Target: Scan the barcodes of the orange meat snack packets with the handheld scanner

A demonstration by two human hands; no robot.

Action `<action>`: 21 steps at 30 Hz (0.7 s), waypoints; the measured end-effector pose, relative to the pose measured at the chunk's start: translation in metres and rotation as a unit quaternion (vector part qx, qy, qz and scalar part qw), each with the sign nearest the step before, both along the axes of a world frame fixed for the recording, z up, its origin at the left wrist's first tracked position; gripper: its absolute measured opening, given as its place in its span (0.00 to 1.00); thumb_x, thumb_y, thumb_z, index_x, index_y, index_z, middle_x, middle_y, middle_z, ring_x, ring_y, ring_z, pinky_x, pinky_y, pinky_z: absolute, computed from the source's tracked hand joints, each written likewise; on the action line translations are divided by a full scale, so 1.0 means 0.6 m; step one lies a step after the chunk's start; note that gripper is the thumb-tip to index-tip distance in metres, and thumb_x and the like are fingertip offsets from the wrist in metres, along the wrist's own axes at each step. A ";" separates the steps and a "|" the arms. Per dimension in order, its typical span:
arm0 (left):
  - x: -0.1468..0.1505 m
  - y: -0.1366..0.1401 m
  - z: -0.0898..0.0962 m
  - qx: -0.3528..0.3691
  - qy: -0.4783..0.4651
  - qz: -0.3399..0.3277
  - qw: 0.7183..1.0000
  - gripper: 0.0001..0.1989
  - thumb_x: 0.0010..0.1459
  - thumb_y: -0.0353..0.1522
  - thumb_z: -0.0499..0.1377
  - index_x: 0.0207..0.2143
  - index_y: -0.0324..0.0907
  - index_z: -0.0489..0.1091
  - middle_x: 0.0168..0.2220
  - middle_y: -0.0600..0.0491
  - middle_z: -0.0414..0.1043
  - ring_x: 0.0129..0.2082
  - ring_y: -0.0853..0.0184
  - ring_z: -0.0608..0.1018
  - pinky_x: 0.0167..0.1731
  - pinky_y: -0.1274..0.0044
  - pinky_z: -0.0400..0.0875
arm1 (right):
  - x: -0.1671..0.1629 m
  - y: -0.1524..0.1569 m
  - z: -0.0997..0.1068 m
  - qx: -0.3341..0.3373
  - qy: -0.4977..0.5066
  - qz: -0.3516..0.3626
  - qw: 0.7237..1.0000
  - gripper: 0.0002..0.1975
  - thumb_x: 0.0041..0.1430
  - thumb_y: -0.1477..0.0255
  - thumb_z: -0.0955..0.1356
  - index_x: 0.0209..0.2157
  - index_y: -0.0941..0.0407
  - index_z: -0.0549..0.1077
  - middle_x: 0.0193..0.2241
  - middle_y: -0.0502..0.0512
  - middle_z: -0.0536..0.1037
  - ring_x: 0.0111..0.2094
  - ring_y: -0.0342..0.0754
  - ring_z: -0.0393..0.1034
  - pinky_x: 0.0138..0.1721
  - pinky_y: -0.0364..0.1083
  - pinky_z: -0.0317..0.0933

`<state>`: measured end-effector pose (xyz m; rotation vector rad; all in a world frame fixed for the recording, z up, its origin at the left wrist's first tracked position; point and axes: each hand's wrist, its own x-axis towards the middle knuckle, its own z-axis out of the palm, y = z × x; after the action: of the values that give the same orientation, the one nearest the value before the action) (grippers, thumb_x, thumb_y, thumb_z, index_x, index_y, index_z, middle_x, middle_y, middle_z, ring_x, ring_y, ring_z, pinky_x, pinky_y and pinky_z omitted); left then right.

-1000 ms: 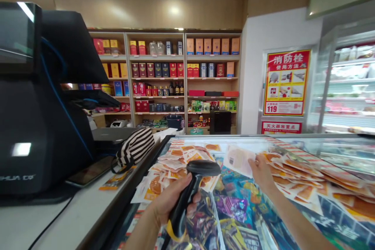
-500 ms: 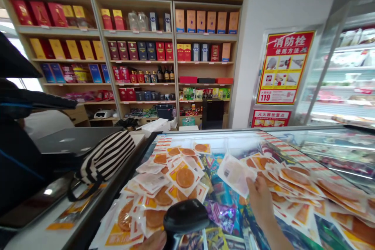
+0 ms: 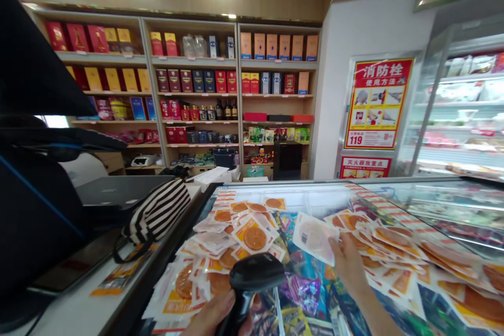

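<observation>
A black barcode scanner (image 3: 255,273) is gripped by its handle in my left hand (image 3: 214,315), its head above the glass top of the freezer. My right hand (image 3: 348,260) pinches the right edge of a flat white packet (image 3: 314,237), whose back with a printed barcode faces up. To the left lies a loose pile of packets (image 3: 254,236) with round orange-brown discs showing through clear windows. More such packets (image 3: 394,241) are heaped to the right of my right hand.
The chest freezer (image 3: 321,189) holds colourful bags under its glass. Left of it are a striped bag (image 3: 163,210), a dark monitor (image 3: 35,63) and a counter (image 3: 84,310). Shelves of boxes (image 3: 197,81) stand behind. A red sign (image 3: 378,105) hangs on the wall.
The view has tilted up and shifted left. My left hand and the scanner handle have come further into view. My right hand still holds the white packet.
</observation>
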<state>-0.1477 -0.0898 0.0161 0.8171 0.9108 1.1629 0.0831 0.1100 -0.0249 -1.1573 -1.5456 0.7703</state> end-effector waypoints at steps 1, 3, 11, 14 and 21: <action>0.005 -0.005 0.006 0.001 -0.003 0.002 1.000 0.24 0.44 0.47 0.53 0.37 0.37 0.65 0.20 0.53 0.63 0.18 0.73 0.65 0.18 0.81 0.58 | 0.001 0.002 -0.001 0.011 0.000 0.007 1.000 0.12 0.48 0.64 0.58 0.32 0.57 0.62 0.20 0.50 0.71 0.23 0.47 0.66 0.26 0.44 0.58; 0.016 -0.014 0.017 0.002 -0.003 0.016 1.000 0.23 0.45 0.46 0.52 0.37 0.38 0.64 0.19 0.54 0.62 0.15 0.76 0.63 0.15 0.83 0.55 | 0.004 0.008 -0.002 0.034 -0.009 0.008 0.999 0.13 0.48 0.64 0.57 0.33 0.56 0.62 0.21 0.51 0.71 0.25 0.48 0.66 0.28 0.45 0.58; 0.043 -0.021 0.043 0.055 0.020 0.008 0.998 0.18 0.49 0.44 0.49 0.31 0.38 0.62 0.19 0.56 0.61 0.13 0.77 0.62 0.15 0.83 0.53 | 0.022 0.025 0.013 0.083 -0.101 -0.017 0.991 0.10 0.46 0.64 0.56 0.28 0.56 0.60 0.22 0.53 0.70 0.26 0.49 0.66 0.28 0.45 0.57; 0.050 -0.020 0.044 0.051 0.044 0.012 0.998 0.17 0.48 0.44 0.50 0.30 0.38 0.61 0.19 0.57 0.61 0.13 0.77 0.63 0.14 0.83 0.53 | 0.027 0.025 0.020 0.081 -0.122 -0.027 0.989 0.10 0.45 0.64 0.56 0.25 0.56 0.59 0.22 0.54 0.70 0.25 0.48 0.66 0.26 0.44 0.56; 0.047 -0.021 0.039 0.064 0.061 -0.010 0.996 0.17 0.48 0.44 0.49 0.31 0.38 0.60 0.19 0.57 0.61 0.14 0.77 0.64 0.14 0.83 0.53 | 0.037 0.027 0.037 0.093 -0.120 -0.070 0.986 0.11 0.44 0.64 0.57 0.26 0.57 0.62 0.20 0.54 0.69 0.23 0.48 0.64 0.25 0.45 0.54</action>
<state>-0.1194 -0.1027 0.0394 1.0089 0.9332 1.1720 0.1053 0.1261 -0.0025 -1.2375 -1.6740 0.3942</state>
